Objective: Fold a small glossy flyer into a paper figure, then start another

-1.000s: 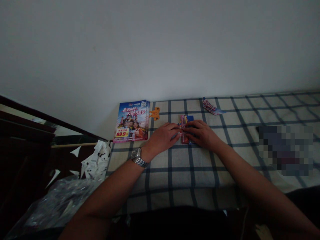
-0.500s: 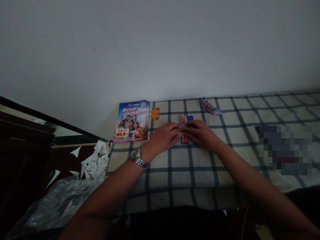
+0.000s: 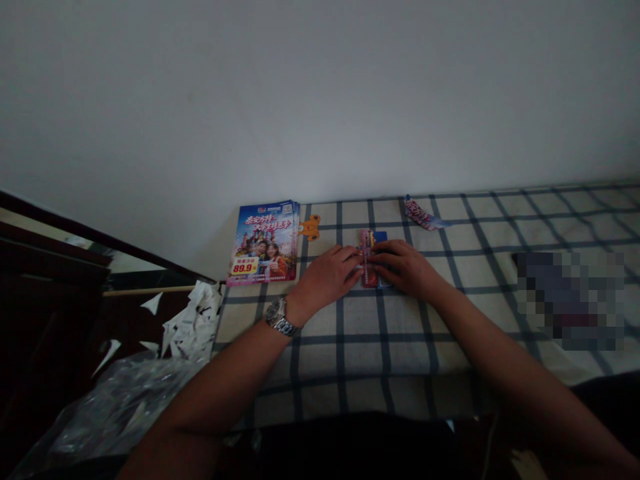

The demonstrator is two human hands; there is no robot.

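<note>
A small folded flyer point(image 3: 370, 277), printed in pink, red and blue, lies on the checked cloth point(image 3: 320, 357). At its left edge are the bent fingers of my left hand point(image 3: 333, 272), which wears a metal wristwatch point(image 3: 281, 317). My right hand point(image 3: 406, 268) presses the flyer from the right, fingertips on its printed face. The fingertips of both hands almost meet at the middle and cover part of the paper. A stack of colourful flyers point(image 3: 265, 243) sits to the left, near the wall.
An orange bear-shaped piece point(image 3: 311, 228) is beside the stack. A twisted strip of printed paper point(image 3: 423, 215) lies behind my right hand. On the right is a blurred dark item point(image 3: 565, 293). Torn paper point(image 3: 193, 323) and clear plastic point(image 3: 130, 387) are at the lower left.
Hardly anything differs. My fingers shift very slightly on the folded flyer, and both hands stay at it.
</note>
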